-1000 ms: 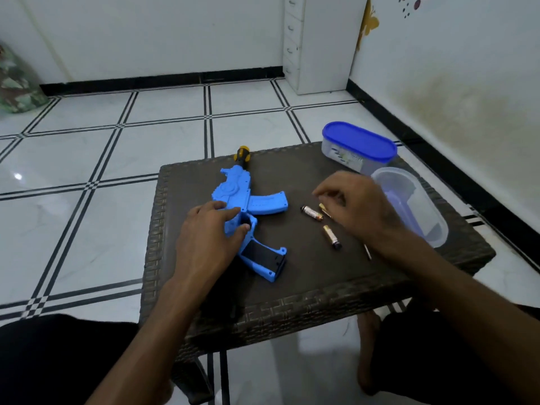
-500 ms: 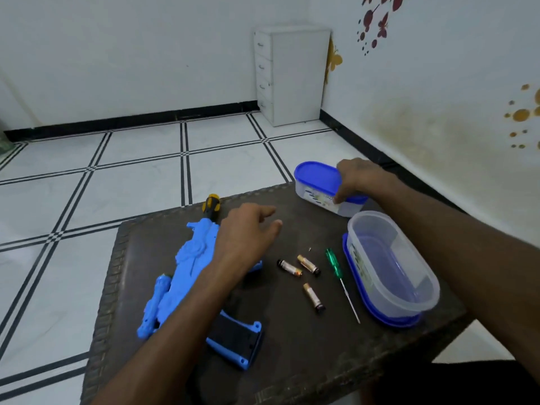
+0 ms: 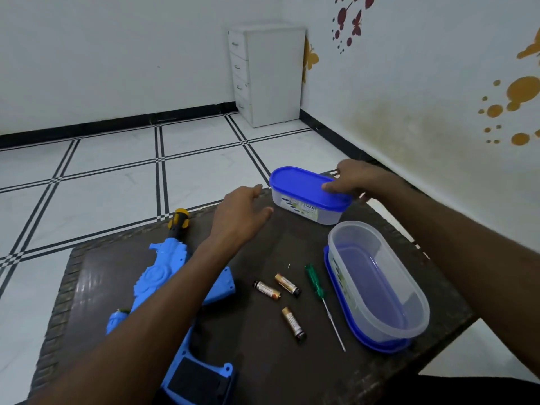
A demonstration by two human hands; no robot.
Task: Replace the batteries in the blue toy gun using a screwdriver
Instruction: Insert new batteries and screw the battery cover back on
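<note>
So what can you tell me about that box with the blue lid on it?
The closed box is an oval tub of clear, cloudy plastic with a bright blue lid pressed on top and a printed label on its side. It stands upright at the far edge of the dark woven table. The right hand holds the lid's right end, thumb on top. The left hand reaches toward it without touching. Its contents cannot be seen.

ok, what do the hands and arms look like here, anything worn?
Both bare: the left hand and right hand show no gloves, rings or watch, and both forearms are uncovered with no sleeves in view. Dark clothing shows only at the lower right corner.
</note>
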